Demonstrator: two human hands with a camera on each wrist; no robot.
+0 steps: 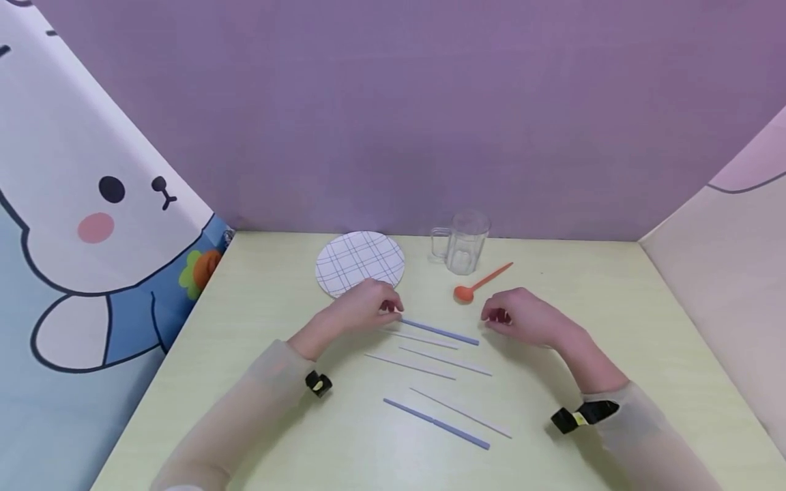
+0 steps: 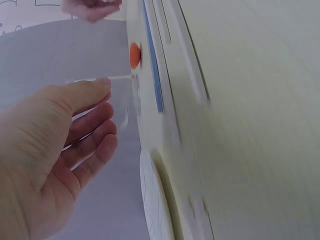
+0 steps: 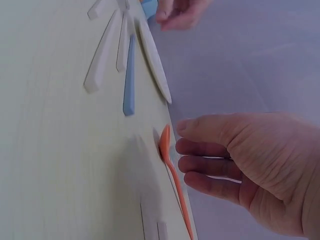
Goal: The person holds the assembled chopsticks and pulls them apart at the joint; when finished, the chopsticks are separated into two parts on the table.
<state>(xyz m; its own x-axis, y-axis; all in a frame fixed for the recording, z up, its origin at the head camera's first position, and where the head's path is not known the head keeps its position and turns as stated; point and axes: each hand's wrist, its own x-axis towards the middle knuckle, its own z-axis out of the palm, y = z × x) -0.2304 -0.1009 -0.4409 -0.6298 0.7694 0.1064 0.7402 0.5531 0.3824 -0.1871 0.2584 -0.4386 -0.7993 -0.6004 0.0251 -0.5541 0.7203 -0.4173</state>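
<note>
My left hand (image 1: 367, 305) hovers over the left end of the upper blue stick (image 1: 443, 333), its fingers loosely bent. In the left wrist view a gap shows between its thumb and fingers (image 2: 95, 142), with nothing held. Below the orange spoon (image 1: 464, 294), to its right, my right hand (image 1: 522, 317) is raised over the table, also holding nothing. Several thin white sticks (image 1: 445, 361) lie slanted between the hands. A second blue stick (image 1: 457, 432) lies nearer to me, beside another white stick (image 1: 460, 412).
A round white board with a blue grid (image 1: 359, 259) lies beyond my left hand. A clear mug (image 1: 464, 247) stands at the back, its handle to the left. Purple cloth (image 1: 393, 123) rises behind the pale table (image 1: 276, 273).
</note>
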